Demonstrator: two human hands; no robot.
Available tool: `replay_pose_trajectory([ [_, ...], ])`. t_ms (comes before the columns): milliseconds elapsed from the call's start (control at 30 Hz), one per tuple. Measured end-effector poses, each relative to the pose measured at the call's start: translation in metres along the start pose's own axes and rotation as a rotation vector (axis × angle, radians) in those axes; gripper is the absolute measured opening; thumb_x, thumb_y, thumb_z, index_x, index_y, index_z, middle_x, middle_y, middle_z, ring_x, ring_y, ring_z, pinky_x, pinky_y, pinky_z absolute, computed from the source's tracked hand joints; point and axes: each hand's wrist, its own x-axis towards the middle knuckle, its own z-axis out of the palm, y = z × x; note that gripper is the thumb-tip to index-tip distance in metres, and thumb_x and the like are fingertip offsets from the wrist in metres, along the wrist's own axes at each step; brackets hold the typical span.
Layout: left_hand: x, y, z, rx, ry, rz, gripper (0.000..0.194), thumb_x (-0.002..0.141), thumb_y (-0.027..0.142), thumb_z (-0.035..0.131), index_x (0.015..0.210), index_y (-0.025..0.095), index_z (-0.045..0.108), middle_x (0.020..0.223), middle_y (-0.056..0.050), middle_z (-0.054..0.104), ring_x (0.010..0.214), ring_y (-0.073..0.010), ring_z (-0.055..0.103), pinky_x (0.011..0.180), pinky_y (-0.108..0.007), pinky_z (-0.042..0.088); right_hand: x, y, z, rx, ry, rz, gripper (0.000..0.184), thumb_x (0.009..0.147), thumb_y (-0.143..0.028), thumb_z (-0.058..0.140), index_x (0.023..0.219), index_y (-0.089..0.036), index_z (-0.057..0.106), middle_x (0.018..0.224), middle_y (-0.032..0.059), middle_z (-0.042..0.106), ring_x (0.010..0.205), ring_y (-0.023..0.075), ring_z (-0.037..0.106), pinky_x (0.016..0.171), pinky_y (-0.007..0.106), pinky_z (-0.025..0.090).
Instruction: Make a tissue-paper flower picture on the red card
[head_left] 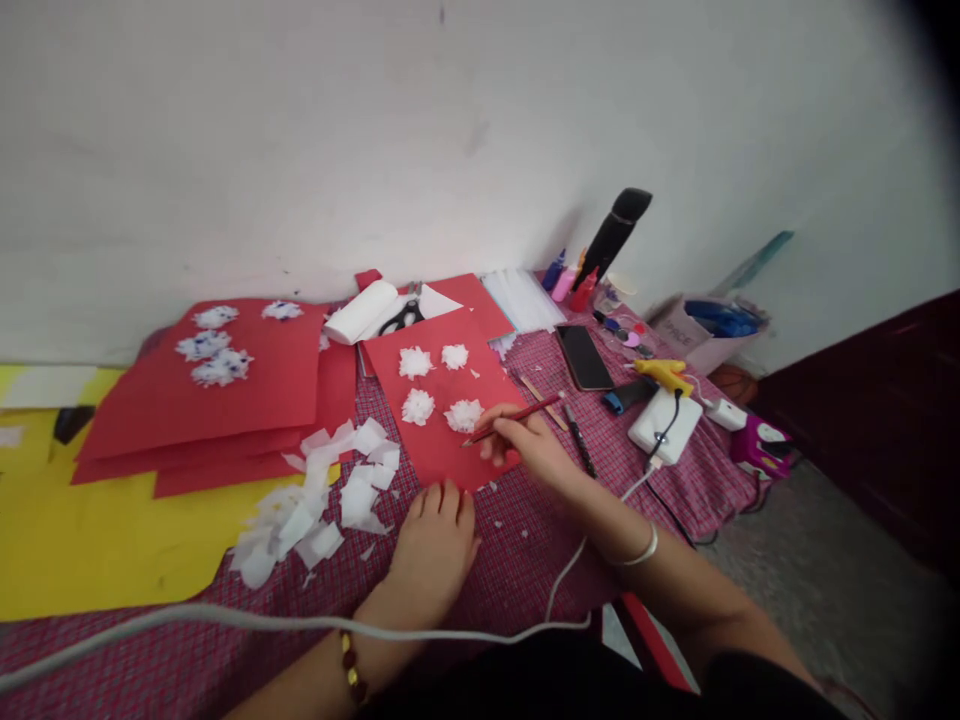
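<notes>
My right hand (pixel 529 448) is closed on a red pencil (pixel 517 417), its tip resting on a red paper sheet (pixel 435 440) just below a white tissue flower (pixel 464 414). Several such white flowers lie on that sheet. My left hand (pixel 436 540) rests flat on the checked cloth (pixel 517 570), fingers touching the sheet's near edge, holding nothing.
White paper scraps (pixel 315 505) lie left of my left hand. Red sheets with more flowers (pixel 214 360) lie further left. Scissors (pixel 401 318), a phone (pixel 584 356), a yellow glue gun (pixel 664 373), a white charger box (pixel 665 423) and bottles (pixel 570 282) stand near the wall. A white cable (pixel 300 622) crosses the front.
</notes>
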Motion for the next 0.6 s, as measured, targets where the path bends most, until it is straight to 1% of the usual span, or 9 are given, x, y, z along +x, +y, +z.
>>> replay_pose_trajectory([
  [67, -0.002, 0.004, 0.004, -0.036, 0.018, 0.015, 0.042, 0.087, 0.032, 0.063, 0.122, 0.01, 0.062, 0.129, -0.017, 0.059, 0.118, -0.0313, 0.054, 0.1, -0.045, 0.043, 0.005, 0.011, 0.012, -0.071, -0.024, 0.0, 0.016, 0.08, -0.033, 0.054, 0.079, -0.018, 0.062, 0.06, -0.0005, 0.064, 0.048, 0.0113, 0.055, 0.049, 0.024, 0.043],
  [167, -0.003, 0.004, 0.011, -0.09, 0.05, 0.042, 0.044, 0.089, 0.039, 0.06, 0.123, 0.012, 0.061, 0.133, -0.015, 0.057, 0.122, -0.0294, 0.051, 0.104, -0.042, 0.04, 0.011, 0.029, 0.024, -0.13, 0.03, -0.033, 0.011, 0.078, -0.03, 0.055, 0.078, -0.02, 0.059, 0.059, -0.003, 0.06, 0.048, 0.0104, 0.052, 0.05, 0.024, 0.042],
  [267, -0.004, 0.001, 0.018, -0.148, 0.08, 0.056, 0.049, 0.091, 0.043, 0.057, 0.129, 0.013, 0.056, 0.135, -0.014, 0.056, 0.124, -0.0282, 0.049, 0.105, -0.04, 0.038, 0.011, 0.041, 0.028, -0.162, 0.051, -0.037, 0.007, 0.077, -0.028, 0.055, 0.078, -0.022, 0.058, 0.057, -0.0038, 0.058, 0.048, 0.0116, 0.052, 0.049, 0.024, 0.042],
  [367, -0.005, -0.001, 0.021, -0.206, 0.103, 0.06, 0.051, 0.093, 0.044, 0.053, 0.134, 0.014, 0.051, 0.136, -0.011, 0.054, 0.126, -0.0263, 0.047, 0.109, -0.041, 0.033, 0.011, 0.043, 0.027, -0.184, 0.078, -0.023, 0.007, 0.076, -0.03, 0.055, 0.074, -0.023, 0.055, 0.054, -0.0036, 0.057, 0.045, 0.0127, 0.05, 0.047, 0.026, 0.04],
  [433, -0.005, -0.001, 0.022, -0.24, 0.106, 0.056, 0.053, 0.093, 0.046, 0.051, 0.135, 0.014, 0.049, 0.137, -0.011, 0.054, 0.127, -0.0268, 0.045, 0.113, -0.046, 0.028, 0.012, 0.042, 0.029, -0.194, 0.086, -0.019, 0.008, 0.075, -0.03, 0.055, 0.072, -0.023, 0.054, 0.052, -0.0039, 0.055, 0.043, 0.0127, 0.047, 0.045, 0.026, 0.038],
  [500, -0.005, 0.0, 0.023, -0.256, 0.104, 0.053, 0.057, 0.093, 0.048, 0.05, 0.137, 0.013, 0.047, 0.139, -0.013, 0.051, 0.129, -0.0291, 0.041, 0.114, -0.053, 0.022, 0.012, 0.043, 0.032, -0.202, 0.076, -0.028, 0.008, 0.076, -0.03, 0.054, 0.071, -0.023, 0.053, 0.051, -0.0044, 0.053, 0.042, 0.0126, 0.045, 0.044, 0.026, 0.036],
  [600, -0.006, 0.005, 0.028, -0.238, 0.106, 0.057, 0.063, 0.094, 0.052, 0.046, 0.14, 0.01, 0.042, 0.141, -0.017, 0.048, 0.134, -0.0335, 0.034, 0.112, -0.062, 0.019, 0.015, 0.047, 0.038, -0.248, 0.048, -0.085, 0.007, 0.078, -0.026, 0.052, 0.072, -0.024, 0.054, 0.054, -0.0042, 0.052, 0.046, 0.0132, 0.046, 0.046, 0.026, 0.037],
])
